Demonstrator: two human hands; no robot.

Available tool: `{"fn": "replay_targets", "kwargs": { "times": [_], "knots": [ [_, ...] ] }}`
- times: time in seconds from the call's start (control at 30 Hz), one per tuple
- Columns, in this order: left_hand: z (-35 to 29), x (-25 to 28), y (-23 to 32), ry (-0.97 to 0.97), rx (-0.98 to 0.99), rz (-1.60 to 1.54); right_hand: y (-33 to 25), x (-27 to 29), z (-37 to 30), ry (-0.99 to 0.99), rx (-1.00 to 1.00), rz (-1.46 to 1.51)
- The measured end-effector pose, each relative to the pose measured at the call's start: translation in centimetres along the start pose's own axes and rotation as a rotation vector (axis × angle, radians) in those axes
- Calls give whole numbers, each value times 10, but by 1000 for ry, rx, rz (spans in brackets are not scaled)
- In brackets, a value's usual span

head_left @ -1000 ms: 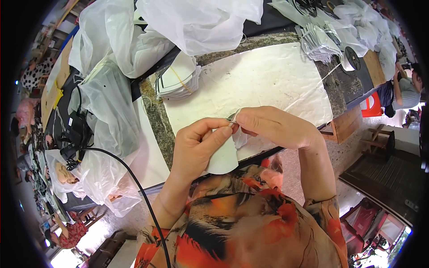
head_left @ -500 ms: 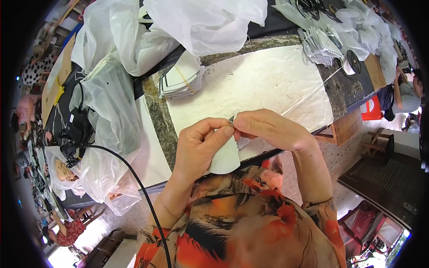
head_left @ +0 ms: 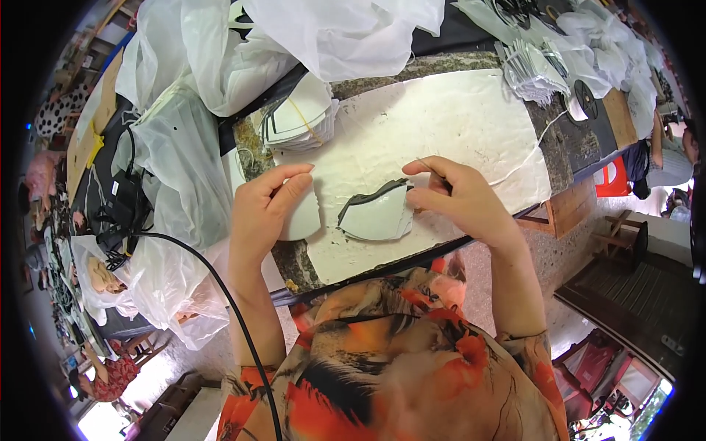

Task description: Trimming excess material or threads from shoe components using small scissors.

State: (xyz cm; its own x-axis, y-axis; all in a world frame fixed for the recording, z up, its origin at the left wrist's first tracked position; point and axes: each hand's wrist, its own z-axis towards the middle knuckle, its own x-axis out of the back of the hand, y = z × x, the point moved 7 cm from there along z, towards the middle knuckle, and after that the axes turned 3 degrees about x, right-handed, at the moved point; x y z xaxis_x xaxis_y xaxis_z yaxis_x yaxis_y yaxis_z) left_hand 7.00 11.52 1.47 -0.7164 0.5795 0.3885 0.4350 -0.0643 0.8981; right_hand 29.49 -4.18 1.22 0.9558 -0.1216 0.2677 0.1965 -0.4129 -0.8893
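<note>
At the left of the worktop, my left hand (head_left: pixel 263 204) is closed with thumb and forefinger together, holding a flat white cut piece (head_left: pixel 303 219) with a finely notched edge. Part of that piece is hidden behind the hand. To its right lies a small stack of white cut pieces (head_left: pixel 379 214) with a wavy dark strip along the upper edge. At the right end of this stack is my right hand (head_left: pixel 457 192), its thumb beside the pieces and its forefinger raised apart from the thumb. Nothing shows between those fingers.
A white sheet (head_left: pixel 448 110) covers a stone slab (head_left: pixel 551 158). A banded bundle of white pieces (head_left: pixel 301 117) sits at its far left, another bundle (head_left: pixel 533 73) at the far right near a black reel (head_left: pixel 585 99). Plastic bags (head_left: pixel 176 162) line the left; a black cable (head_left: pixel 209 272) crosses my left arm.
My hands have parted from their pinch together at the middle. The left moved left with the white piece; the right is now by the small stack, which was hidden before.
</note>
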Motion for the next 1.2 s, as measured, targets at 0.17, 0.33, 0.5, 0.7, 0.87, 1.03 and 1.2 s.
{"fn": "replay_targets", "kwargs": {
  "times": [0.17,0.33,0.5,0.7,0.87,1.03,1.2],
  "knots": [
    [-3,-13,24,80,-314,670,4,-6,-4,78,37,-223],
    [-27,-46,50,-35,-504,548,3,-6,-14,191,159,-246],
    [-40,-66,35,-181,-319,440,-2,-10,-25,197,118,-195],
    [-40,-59,44,-16,-375,337,-32,-32,-47,64,529,-453],
    [-39,-72,49,-507,-91,-142,-46,-59,-59,-50,735,-654],
    [-45,-76,32,-502,-12,-205,-46,-64,-59,-59,781,-618],
    [-54,-79,27,-404,142,-422,-47,-66,-59,-35,783,-634]
  ]
}}
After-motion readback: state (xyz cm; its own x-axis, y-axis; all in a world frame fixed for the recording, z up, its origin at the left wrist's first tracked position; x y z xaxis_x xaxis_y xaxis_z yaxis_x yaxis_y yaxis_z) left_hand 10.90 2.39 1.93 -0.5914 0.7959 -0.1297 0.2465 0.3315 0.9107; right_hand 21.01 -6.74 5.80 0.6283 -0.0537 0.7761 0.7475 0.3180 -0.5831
